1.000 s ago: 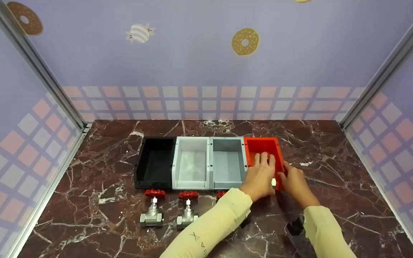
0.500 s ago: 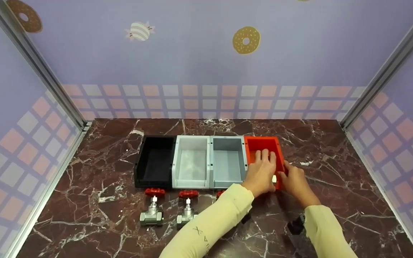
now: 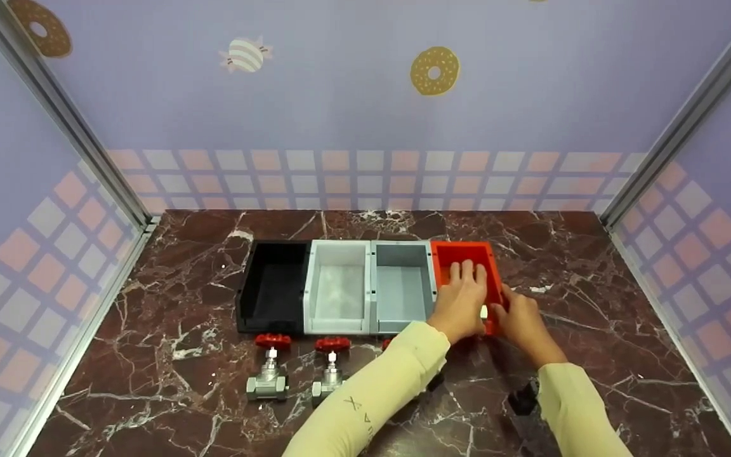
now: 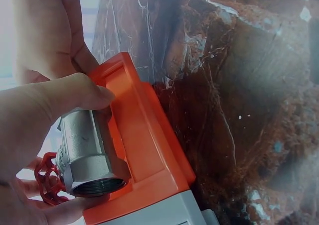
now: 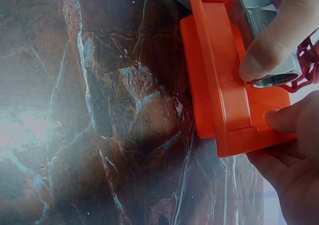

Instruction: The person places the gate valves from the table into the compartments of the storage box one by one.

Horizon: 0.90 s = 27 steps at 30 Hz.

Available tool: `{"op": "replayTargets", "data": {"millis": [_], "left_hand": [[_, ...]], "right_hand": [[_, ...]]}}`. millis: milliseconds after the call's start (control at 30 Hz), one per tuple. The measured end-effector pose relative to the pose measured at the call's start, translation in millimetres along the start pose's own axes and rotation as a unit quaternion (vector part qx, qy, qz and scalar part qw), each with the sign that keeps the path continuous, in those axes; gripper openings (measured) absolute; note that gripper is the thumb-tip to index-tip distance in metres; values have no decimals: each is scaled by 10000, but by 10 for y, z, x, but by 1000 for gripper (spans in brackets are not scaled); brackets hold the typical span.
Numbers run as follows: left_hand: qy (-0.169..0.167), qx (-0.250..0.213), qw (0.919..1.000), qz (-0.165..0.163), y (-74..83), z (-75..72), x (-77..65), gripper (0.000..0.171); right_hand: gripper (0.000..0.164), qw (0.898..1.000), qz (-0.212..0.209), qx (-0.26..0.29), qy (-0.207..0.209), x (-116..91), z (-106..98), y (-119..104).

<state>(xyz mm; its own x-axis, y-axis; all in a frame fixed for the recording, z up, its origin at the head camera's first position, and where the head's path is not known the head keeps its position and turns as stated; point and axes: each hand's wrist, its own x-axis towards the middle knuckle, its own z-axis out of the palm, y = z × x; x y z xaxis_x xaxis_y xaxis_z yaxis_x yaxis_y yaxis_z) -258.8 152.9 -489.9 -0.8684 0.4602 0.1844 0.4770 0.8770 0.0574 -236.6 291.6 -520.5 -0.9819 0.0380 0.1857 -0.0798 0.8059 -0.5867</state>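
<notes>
My left hand (image 3: 462,304) reaches into the red bin (image 3: 464,252), the rightmost of a joined row. It grips a metal valve (image 4: 88,148) with a red handwheel (image 4: 49,179). In the left wrist view the thumb lies across the silvery body, whose threaded opening faces the bin's front lip. From above, the hand hides most of this valve. My right hand (image 3: 523,322) pinches the red bin's right side wall. In the right wrist view its thumb is inside the wall and its other fingers are outside.
Left of the red bin stand a grey bin (image 3: 401,295), a white bin (image 3: 340,292) and a black bin (image 3: 275,289). Two valves (image 3: 268,368) stand before them; another red handwheel (image 3: 386,343) shows behind the left sleeve. A dark object (image 3: 523,400) lies by the right sleeve.
My left hand's fingers have edged slightly toward the back of the red bin. My right hand keeps its hold on the bin's wall.
</notes>
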Motion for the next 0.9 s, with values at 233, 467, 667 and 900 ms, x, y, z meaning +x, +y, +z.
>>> {"op": "replayTargets", "data": {"millis": [233, 467, 667, 900], "left_hand": [[-25, 88, 9999, -51, -1, 9, 30, 108], [-96, 116, 9998, -96, -9, 16, 69, 106], [-116, 75, 9998, -128, -17, 31, 103, 108], [-169, 24, 9995, -249, -21, 41, 138, 109]], "right_hand": [[35, 10000, 8, -37, -1, 7, 6, 15], [35, 10000, 50, 11, -67, 14, 10, 19], [38, 9998, 138, 42, -170, 15, 4, 16], [37, 10000, 48, 59, -62, 10, 7, 21]]}}
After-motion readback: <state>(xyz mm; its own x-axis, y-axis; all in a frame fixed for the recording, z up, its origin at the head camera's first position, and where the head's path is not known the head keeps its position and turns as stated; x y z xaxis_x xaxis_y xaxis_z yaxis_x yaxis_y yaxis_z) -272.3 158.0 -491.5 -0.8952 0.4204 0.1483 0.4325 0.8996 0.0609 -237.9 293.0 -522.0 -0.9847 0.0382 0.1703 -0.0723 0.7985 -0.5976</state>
